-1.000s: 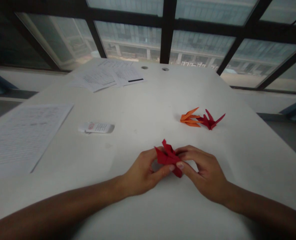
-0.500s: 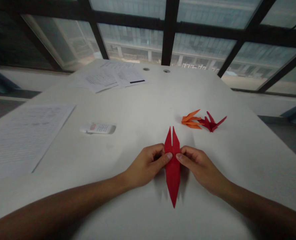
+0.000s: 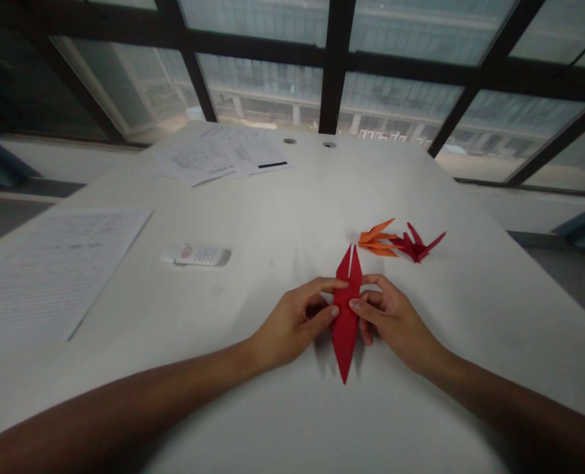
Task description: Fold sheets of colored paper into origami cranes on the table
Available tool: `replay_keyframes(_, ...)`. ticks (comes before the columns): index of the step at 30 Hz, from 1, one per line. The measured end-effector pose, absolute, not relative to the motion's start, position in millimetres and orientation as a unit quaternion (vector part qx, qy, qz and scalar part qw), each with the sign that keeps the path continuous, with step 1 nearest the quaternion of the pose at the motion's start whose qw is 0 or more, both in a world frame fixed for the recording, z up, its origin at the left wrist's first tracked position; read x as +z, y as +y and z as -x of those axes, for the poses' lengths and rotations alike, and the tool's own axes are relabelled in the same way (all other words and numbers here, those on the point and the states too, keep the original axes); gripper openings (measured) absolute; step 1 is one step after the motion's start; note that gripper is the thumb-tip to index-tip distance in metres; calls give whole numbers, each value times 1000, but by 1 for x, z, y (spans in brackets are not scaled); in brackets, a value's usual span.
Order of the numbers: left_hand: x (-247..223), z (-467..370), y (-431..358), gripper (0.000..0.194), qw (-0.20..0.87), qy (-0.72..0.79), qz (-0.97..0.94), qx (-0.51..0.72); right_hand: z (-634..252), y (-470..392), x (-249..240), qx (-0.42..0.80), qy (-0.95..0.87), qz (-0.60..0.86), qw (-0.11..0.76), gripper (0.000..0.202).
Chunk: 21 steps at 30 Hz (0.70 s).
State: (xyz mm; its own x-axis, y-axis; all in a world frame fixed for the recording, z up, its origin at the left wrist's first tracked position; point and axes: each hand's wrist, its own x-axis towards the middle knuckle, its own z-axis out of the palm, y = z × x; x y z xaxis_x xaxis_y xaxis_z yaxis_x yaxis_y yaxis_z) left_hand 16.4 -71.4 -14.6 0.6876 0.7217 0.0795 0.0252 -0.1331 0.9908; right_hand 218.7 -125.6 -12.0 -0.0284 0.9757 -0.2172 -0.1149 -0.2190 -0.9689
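Observation:
A folded red paper [image 3: 345, 329], long and pointed at the near end and split into two points at the far end, is between my hands above the table. My left hand [image 3: 295, 319] grips its left edge, thumb at the edge and index finger lying across its upper part. From the right, my right hand [image 3: 395, 322] pinches it with the thumb on its face and other fingers partly behind. Beyond my right hand lie an orange folded paper piece [image 3: 378, 239] and a dark red folded one [image 3: 417, 247], touching or nearly so.
On the white table [image 3: 292, 217], a white tube with printing [image 3: 198, 255] lies left of centre. A printed sheet [image 3: 60, 270] is at the left, and several papers [image 3: 223, 155] overlap at the far side. Dark-framed windows [image 3: 335, 85] stand behind.
The red paper's far end has tilted right and its near tip has moved farther from me. My left index finger has come onto its face, and my right fingers have spread somewhat.

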Motion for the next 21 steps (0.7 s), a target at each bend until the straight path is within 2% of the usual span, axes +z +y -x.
replay_keyframes(1,-14,-16,-71,25,583,270,-712,284,-219,-126,-14,581,-412,514,478,42)
replay_keyframes(3,-12,-17,-71,18,561,268,-731,280,-220,-128,-17,573,-416,507,491,41)
replay_keyframes(9,-11,-18,-71,33,624,241,-679,302,-220,-134,-22,533,-485,516,463,20)
replay_keyframes(21,-9,-15,-67,27,634,262,-660,307,-220,-136,-25,542,-502,485,467,24)
